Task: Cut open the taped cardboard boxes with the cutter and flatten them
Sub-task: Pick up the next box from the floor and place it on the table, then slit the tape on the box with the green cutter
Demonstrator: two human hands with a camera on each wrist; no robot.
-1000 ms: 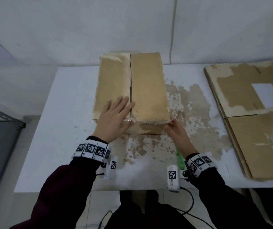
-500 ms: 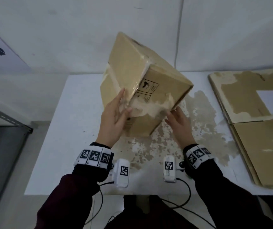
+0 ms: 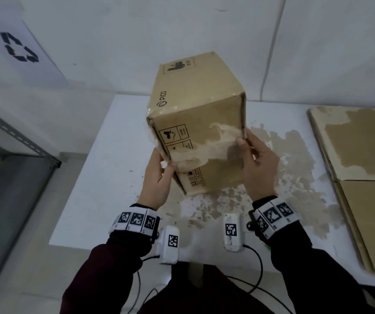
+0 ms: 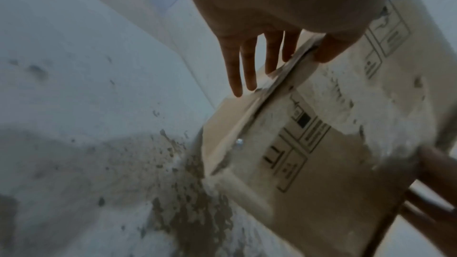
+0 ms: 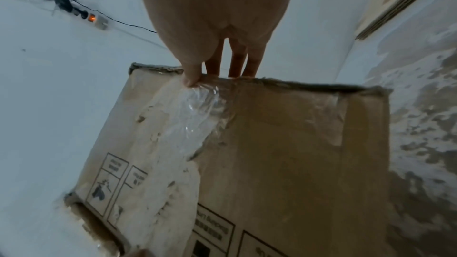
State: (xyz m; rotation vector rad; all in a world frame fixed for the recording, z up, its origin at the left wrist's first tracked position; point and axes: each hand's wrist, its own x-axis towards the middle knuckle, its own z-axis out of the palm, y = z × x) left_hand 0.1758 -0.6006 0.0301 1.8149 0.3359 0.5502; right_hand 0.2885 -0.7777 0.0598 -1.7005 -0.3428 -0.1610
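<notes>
A brown cardboard box (image 3: 195, 105) stands tilted on its lower near corner on the white table (image 3: 114, 155). Its printed, torn end face is turned toward me. My left hand (image 3: 161, 168) grips the box's left vertical edge, thumb on the near face and fingers (image 4: 247, 69) along the side. My right hand (image 3: 254, 159) grips the right edge, thumb (image 5: 190, 81) pressed on crinkled clear tape (image 5: 195, 108) and fingers behind it. A sliver of green (image 3: 266, 246) shows under my right cuff; no cutter is plainly visible.
Flattened cardboard sheets (image 3: 363, 155) lie stacked on the table's right side. Torn brown paper residue (image 3: 295, 173) covers the table's middle. A metal shelf frame (image 3: 12, 137) stands at left, and a white panel with a recycling mark (image 3: 18, 48) leans at upper left. A power strip (image 5: 94, 20) lies on the floor.
The box has gone from lying flat to lifted and tipped on a corner, then turned so its end face points at me. My right hand moved up to its right edge.
</notes>
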